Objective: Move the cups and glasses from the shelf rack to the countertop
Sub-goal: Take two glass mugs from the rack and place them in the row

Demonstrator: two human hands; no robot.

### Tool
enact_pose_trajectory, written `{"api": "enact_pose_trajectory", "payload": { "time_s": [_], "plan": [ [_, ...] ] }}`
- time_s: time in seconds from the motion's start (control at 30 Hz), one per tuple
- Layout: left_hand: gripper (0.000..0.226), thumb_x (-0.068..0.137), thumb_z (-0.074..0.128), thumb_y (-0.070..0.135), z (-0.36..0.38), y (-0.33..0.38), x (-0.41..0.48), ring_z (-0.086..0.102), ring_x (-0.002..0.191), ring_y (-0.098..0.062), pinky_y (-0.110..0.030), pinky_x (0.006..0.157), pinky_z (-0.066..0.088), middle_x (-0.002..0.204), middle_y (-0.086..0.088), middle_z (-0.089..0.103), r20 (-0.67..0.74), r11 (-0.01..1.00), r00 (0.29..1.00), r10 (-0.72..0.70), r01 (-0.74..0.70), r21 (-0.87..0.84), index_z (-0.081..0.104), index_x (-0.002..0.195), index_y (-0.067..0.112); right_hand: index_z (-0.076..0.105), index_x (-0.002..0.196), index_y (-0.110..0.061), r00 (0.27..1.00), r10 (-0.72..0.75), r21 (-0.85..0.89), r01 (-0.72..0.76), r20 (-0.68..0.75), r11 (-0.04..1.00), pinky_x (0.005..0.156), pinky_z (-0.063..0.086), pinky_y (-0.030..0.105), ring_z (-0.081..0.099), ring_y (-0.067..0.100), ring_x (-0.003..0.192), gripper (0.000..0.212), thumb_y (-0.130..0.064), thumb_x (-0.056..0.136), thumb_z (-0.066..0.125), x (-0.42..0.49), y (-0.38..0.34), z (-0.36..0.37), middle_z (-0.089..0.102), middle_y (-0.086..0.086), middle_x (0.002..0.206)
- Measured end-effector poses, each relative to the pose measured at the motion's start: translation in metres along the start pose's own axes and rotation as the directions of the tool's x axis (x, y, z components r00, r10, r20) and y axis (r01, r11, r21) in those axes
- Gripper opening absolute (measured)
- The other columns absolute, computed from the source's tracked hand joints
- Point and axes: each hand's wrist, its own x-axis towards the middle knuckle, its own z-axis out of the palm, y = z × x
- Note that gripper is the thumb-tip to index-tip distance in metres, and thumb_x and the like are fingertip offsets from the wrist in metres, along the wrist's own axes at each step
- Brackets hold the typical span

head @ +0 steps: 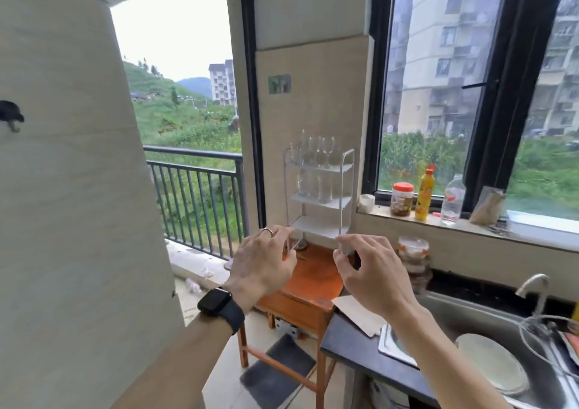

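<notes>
Several stemmed glasses (319, 151) stood on the top tier of the white shelf rack (319, 203), and more clear glasses (305, 186) stood on the middle tier; the bottom tier was partly hidden behind the hands. The rack sat at the far end of an orange wooden table (313, 280), against the tiled wall between the balcony door and the window.

Near the rack's lowest tier, the left hand (263, 260) had its fingers curled round a see-through glass (294, 241), which was blurred. The right hand (369, 267) was held just right of it with bent fingers and the thumb close to the forefinger; I cannot tell whether it pinched anything.

The dark countertop (354, 343) lay to the near right of the table, with a sink (470, 314) holding a pale plate (492, 364). On the windowsill further right stood a red-lidded jar (402, 198), a yellow bottle (424, 194) and a water bottle (452, 200).
</notes>
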Motion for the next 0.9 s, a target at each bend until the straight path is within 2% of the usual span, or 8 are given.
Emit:
{"api": "enact_pose_trajectory", "payload": {
  "time_s": [0.17,0.3,0.43,0.67,0.9],
  "plan": [
    [0.048,0.097,0.047,0.040,0.038,-0.038,0.099,0.049,0.131,-0.017,-0.038,0.111,0.037,0.144,0.007,0.053,0.021,0.999,0.999,-0.037,0.037,0.032,0.047,0.144,0.031,0.067,0.124,-0.033,0.999,-0.023,-0.027,0.024,0.032,0.999,0.100,0.047,0.036,0.046,0.012,0.130,0.030,-0.042,0.098,0.054,0.096,0.036,0.045,0.068,-0.015,0.125],
    [0.048,0.097,0.047,0.041,0.066,-0.067,0.166,0.050,0.130,-0.017,-0.040,0.110,0.040,0.143,0.007,0.054,0.037,0.998,0.998,-0.059,0.059,0.007,0.048,0.144,0.031,0.065,0.128,-0.031,0.998,-0.022,-0.040,0.024,0.066,0.999,0.102,0.044,0.032,0.046,0.012,0.131,0.033,-0.040,0.099,0.053,0.158,0.058,0.080,0.067,-0.013,0.128],
    [0.049,0.097,0.047,0.041,0.109,-0.098,0.231,0.050,0.129,-0.020,-0.040,0.105,0.043,0.143,0.005,0.054,0.070,0.997,0.995,-0.065,0.068,-0.031,0.047,0.144,0.030,0.063,0.134,-0.026,0.995,-0.007,-0.051,0.012,0.097,0.999,0.095,0.035,0.020,0.050,0.013,0.128,0.037,-0.039,0.100,0.053,0.213,0.081,0.127,0.064,-0.012,0.134],
    [0.050,0.096,0.047,0.038,0.194,-0.160,0.363,0.049,0.130,-0.022,-0.040,0.104,0.043,0.143,0.003,0.053,0.167,0.998,0.986,0.003,0.008,-0.066,0.046,0.145,0.031,0.060,0.137,-0.025,0.988,0.109,-0.103,-0.098,0.107,0.990,0.100,0.043,0.026,0.052,0.013,0.128,0.040,-0.039,0.100,0.051,0.301,0.117,0.225,0.063,-0.012,0.137],
    [0.050,0.095,0.048,0.040,0.254,-0.215,0.484,0.050,0.130,-0.025,-0.042,0.104,0.042,0.144,-0.001,0.054,0.298,0.991,0.949,0.107,-0.078,-0.109,0.048,0.145,0.030,0.061,0.135,-0.024,0.952,0.297,-0.182,-0.280,0.072,0.943,0.096,0.047,0.034,0.050,0.019,0.129,0.038,-0.037,0.101,0.051,0.401,0.137,0.297,0.063,-0.007,0.136]
  ]
}}
